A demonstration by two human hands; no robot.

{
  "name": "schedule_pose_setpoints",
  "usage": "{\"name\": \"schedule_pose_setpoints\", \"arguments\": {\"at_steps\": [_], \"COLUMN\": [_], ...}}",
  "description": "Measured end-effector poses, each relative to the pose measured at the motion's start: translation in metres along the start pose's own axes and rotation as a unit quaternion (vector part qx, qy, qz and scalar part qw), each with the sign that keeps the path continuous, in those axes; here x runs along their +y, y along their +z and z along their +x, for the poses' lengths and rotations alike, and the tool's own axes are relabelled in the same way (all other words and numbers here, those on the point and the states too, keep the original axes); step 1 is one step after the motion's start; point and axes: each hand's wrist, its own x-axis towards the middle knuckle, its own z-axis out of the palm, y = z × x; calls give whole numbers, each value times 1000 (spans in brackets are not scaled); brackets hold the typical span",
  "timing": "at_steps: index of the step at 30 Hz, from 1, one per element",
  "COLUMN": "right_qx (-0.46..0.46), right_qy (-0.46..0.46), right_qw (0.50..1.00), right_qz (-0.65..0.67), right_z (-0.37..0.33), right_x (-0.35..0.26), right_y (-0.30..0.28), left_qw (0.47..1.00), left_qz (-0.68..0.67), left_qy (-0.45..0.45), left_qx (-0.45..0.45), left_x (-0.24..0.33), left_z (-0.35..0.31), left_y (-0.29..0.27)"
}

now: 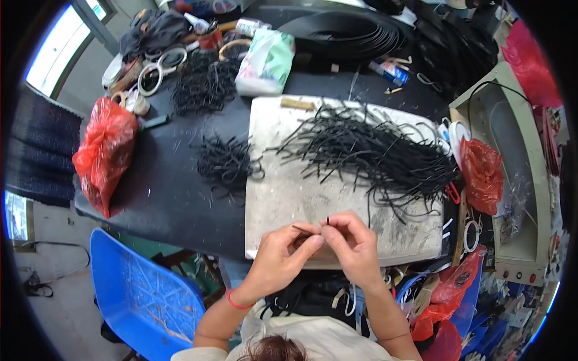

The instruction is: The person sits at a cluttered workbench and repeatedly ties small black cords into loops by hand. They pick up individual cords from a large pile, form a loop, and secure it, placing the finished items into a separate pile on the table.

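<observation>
My left hand (283, 256) and my right hand (355, 245) meet over the near edge of a worn white board (337, 198). Both are closed in a pinch, thumbs and fingertips almost touching. Between them is a thin black strip (302, 229); a short dark end pokes up at my right fingertips, and most of the strip is hidden by my fingers. Beyond my hands, a large heap of black strips (373, 150) spreads across the board. A smaller pile of looped black strips (226, 161) lies at the board's left edge.
Left on the black table stands a red plastic bag (107, 144). A tangled black pile (205, 81), a green tissue pack (267, 60) and coiled black strapping (343, 33) sit at the back. A blue tub (141, 295) is below left; a beige machine housing (512, 168) is at right.
</observation>
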Motion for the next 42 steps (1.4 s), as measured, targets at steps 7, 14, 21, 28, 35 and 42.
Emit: {"name": "schedule_pose_setpoints", "arguments": {"at_steps": [7,14,21,28,35,42], "right_qx": [52,144,46,75,-11,76], "right_qy": [15,-92,5,-189,-320,27], "right_qw": [994,966,999,958,883,978], "right_qz": [-94,-191,4,-204,-344,-194], "right_z": [-1,1,0,-12,-2,-9], "right_x": [3,-2,-29,-21,8,-17], "right_y": [-2,8,-2,-1,-15,-5], "left_qw": [1000,969,999,986,985,850], "left_qz": [-12,210,-14,-123,-125,439], "left_qy": [14,120,46,-48,-92,266], "left_qx": [-15,45,-19,-97,-73,120], "left_x": [-7,22,40,27,20,5], "left_z": [4,-7,0,1,1,-7], "left_y": [7,22,13,9,4,32]}}
